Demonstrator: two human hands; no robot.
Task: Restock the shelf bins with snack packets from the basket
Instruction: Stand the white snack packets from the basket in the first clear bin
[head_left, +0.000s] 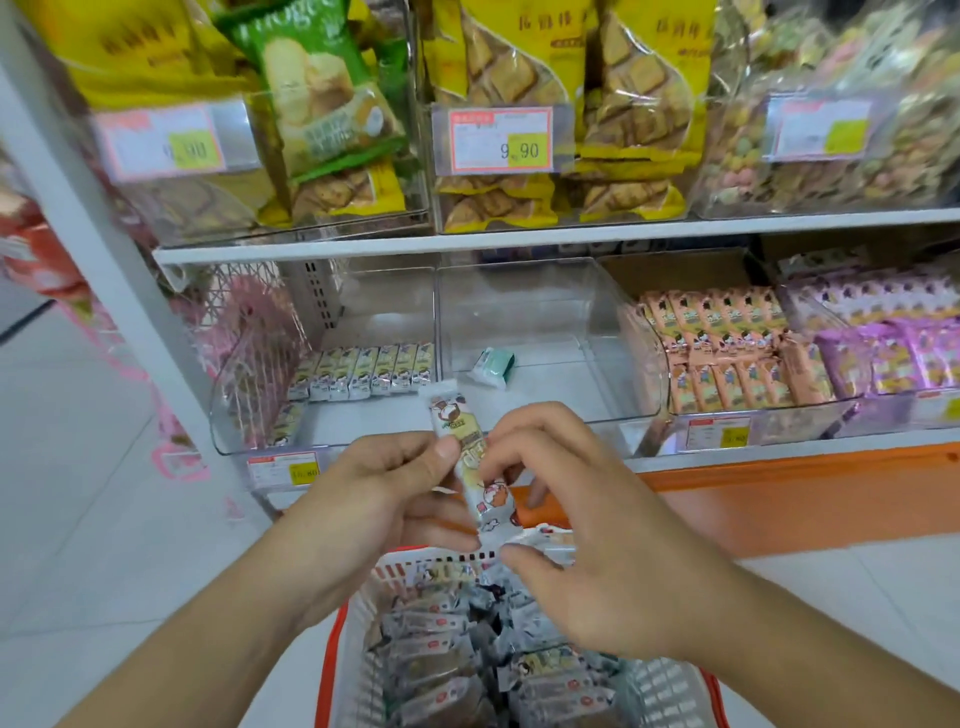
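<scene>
The snack packet (470, 457) looks light, thin and crinkly, its foil likely slippery, so a pinch at mid-length or a sealed end suits it. It stands nearly upright above the orange basket (332, 639), in front of the clear bin (260, 415) holding 1 row of matching packets. The left hand (374, 483) pinches it, thumb on its face. The right hand (561, 519) curls in, fingertips on its lower half.

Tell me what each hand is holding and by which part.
Both hands hold one snack packet: left hand pinches its left edge near the middle, thumb on front; right hand pinches its lower part. Whether the right also holds another packet cannot be told.
</scene>
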